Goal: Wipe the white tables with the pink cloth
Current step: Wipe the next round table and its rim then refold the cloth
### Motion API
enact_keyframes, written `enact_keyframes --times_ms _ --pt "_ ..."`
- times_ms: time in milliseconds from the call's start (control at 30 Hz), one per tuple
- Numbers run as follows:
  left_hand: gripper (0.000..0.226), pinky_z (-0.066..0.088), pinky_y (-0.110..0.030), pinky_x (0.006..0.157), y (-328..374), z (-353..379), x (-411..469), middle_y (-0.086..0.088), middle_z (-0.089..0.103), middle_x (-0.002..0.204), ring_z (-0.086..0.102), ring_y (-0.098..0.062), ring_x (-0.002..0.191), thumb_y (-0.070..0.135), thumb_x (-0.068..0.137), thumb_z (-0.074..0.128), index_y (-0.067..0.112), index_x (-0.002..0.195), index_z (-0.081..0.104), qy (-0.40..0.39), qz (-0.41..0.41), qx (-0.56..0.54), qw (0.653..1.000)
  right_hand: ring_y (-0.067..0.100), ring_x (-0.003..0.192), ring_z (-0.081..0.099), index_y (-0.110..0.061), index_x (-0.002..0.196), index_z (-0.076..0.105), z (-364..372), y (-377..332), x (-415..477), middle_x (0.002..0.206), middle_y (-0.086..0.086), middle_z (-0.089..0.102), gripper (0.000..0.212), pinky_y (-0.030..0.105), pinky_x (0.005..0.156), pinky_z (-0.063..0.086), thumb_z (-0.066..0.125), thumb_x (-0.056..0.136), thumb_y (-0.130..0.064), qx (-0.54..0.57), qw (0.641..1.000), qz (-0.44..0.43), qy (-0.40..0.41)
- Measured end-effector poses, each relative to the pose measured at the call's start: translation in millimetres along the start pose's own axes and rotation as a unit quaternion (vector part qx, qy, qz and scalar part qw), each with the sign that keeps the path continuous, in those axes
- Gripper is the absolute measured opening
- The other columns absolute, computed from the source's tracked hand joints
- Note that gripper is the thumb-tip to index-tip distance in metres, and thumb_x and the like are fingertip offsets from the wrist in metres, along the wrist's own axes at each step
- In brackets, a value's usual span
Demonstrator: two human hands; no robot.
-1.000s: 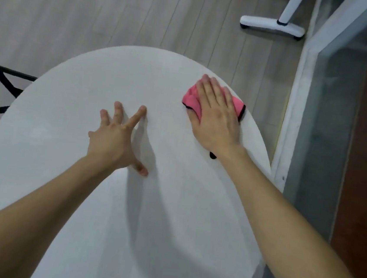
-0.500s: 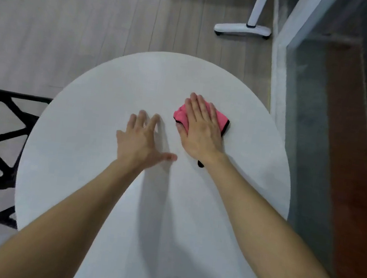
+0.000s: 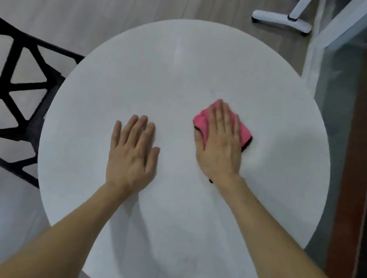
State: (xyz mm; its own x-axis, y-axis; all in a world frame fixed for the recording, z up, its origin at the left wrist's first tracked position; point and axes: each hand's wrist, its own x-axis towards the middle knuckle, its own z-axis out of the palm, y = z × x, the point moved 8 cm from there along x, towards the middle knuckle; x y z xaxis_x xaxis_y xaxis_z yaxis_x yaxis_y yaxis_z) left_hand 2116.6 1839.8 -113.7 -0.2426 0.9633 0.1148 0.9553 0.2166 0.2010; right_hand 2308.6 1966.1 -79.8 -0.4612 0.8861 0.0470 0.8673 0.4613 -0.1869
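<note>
- Two bare hands, head view, both lying palm down on a round white matte table top (image 3: 185,71).
- Left hand (image 3: 132,154): flat on the bare table surface near its middle, fingers straight and close together, thumb drawn in alongside; it holds nothing.
- Right hand (image 3: 219,147): spread flat over a folded pink cloth with black trimmed edge (image 3: 244,134), fingers straight and pressing it down onto the table, not curled round it.
- Pink cloth: on the table top, right of centre, mostly covered by the right hand; pink shows past the fingertips, on the thumb side and on the little-finger side. A small dark tip shows on the table beside the right wrist.
- Hands: side by side, apart, with bare table between them.
- Both forearms: bare, reaching in from the lower edge over the near half of the table.
- Black open-lattice plastic chair (image 3: 13,89): left of the table, tucked partly under its rim.
- Pale wood plank floor (image 3: 79,3): beyond and left of the table.
- White wheeled furniture foot (image 3: 279,19): on the floor beyond the table, upper right.
- Glass panel in a white frame (image 3: 350,111): along the right side, just beside the table.
</note>
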Motion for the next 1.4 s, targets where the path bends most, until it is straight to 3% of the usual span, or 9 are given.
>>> enact_keyframes --times_ms 167,400,500,633,833,1067,1133,1267,1400 --pt "0.062 0.018 -0.065 0.131 3.6 -9.1 -9.5 -0.008 0.033 0.177 0.019 -0.026 0.168 0.042 0.112 0.039 0.012 0.166 0.043 0.025 0.009 -0.019 0.999 0.019 0.168 0.007 -0.017 0.172 0.023 14.4 -57.1 -27.8 0.181 0.003 0.014 0.068 0.047 0.136 0.011 0.039 0.115 -0.049 0.027 0.913 -0.394 -0.1" --pt "0.062 0.017 -0.062 0.133 14.3 -9.7 6.9 -0.006 0.035 0.176 0.019 -0.023 0.168 0.042 0.11 0.043 0.013 0.165 0.044 0.025 -0.003 -0.009 1.0 0.024 0.168 0.005 -0.011 0.173 0.014 -18.9 116.0 141.4 0.181 0.007 0.008 0.072 0.049 0.136 0.004 0.025 0.113 -0.051 -0.023 0.992 0.128 -0.003" --pt "0.061 0.019 -0.064 0.132 6.6 -13.5 -4.3 -0.009 0.038 0.174 0.022 -0.026 0.167 0.038 0.109 0.047 0.009 0.163 0.047 0.04 0.003 -0.017 0.999 0.023 0.167 0.013 -0.01 0.171 0.023 -0.5 6.5 94.1 0.18 0.009 0.017 0.07 0.048 0.136 0.011 0.029 0.113 -0.048 -0.003 0.995 -0.098 -0.003" --pt "0.063 0.019 -0.065 0.131 6.7 -13.5 -6.5 -0.01 0.037 0.175 0.023 -0.027 0.167 0.039 0.109 0.047 0.009 0.163 0.047 0.034 0.002 -0.013 0.999 0.02 0.167 0.018 -0.017 0.169 0.034 9.0 -48.1 24.5 0.179 0.003 0.024 0.06 0.046 0.136 0.015 0.042 0.116 -0.045 0.022 0.887 -0.451 -0.09" --pt "0.063 0.012 -0.062 0.134 22.0 -13.8 10.1 -0.009 0.031 0.178 0.013 -0.025 0.169 0.04 0.111 0.04 0.01 0.167 0.04 0.003 -0.004 -0.018 1.0 0.028 0.167 0.015 -0.012 0.171 0.022 -15.8 83.3 151.2 0.18 0.009 0.016 0.067 0.049 0.136 0.009 0.037 0.113 -0.042 -0.008 0.994 0.111 -0.006" --pt "0.039 0.026 -0.056 0.132 -27.6 -33.6 -11.3 -0.003 0.059 0.155 0.041 -0.019 0.158 0.014 0.105 0.055 0.01 0.141 0.066 0.029 -0.004 -0.244 0.969 0.018 0.168 0.01 -0.019 0.171 0.027 23.1 -104.9 50.7 0.18 0.001 0.016 0.064 0.039 0.136 0.005 0.036 0.115 -0.048 -0.013 0.917 -0.382 -0.113" --pt "0.03 0.036 -0.053 0.126 -55.7 -44.2 -11.4 -0.002 0.065 0.146 0.051 -0.02 0.15 0.014 0.106 0.058 0.012 0.133 0.071 0.043 0.04 -0.214 0.975 0.026 0.167 0.016 -0.021 0.17 0.031 18.5 -80.4 93.6 0.18 0.004 0.018 0.065 0.041 0.136 0.01 0.04 0.112 -0.047 -0.026 0.937 -0.332 -0.111" --pt "0.025 0.034 -0.057 0.124 -116.0 -64.2 -2.6 -0.002 0.066 0.146 0.053 -0.025 0.148 0.025 0.108 0.061 0.017 0.128 0.072 0.073 0.072 -0.104 0.989 0.028 0.167 0.009 -0.015 0.172 0.017 1.3 -31.2 181.8 0.181 0.008 0.01 0.069 0.048 0.136 0.004 0.03 0.112 -0.046 -0.021 0.995 0.095 -0.033" --pt "0.04 0.035 -0.055 0.125 -194.6 -78.6 5.5 -0.007 0.055 0.157 0.046 -0.029 0.151 0.032 0.112 0.053 0.015 0.148 0.058 0.111 -0.1 -0.098 0.984 0.028 0.164 0.026 -0.009 0.166 0.038 20.3 -184.7 113.0 0.175 0.012 0.031 0.062 0.047 0.135 0.013 0.039 0.114 -0.043 0.039 0.989 -0.141 0.001"
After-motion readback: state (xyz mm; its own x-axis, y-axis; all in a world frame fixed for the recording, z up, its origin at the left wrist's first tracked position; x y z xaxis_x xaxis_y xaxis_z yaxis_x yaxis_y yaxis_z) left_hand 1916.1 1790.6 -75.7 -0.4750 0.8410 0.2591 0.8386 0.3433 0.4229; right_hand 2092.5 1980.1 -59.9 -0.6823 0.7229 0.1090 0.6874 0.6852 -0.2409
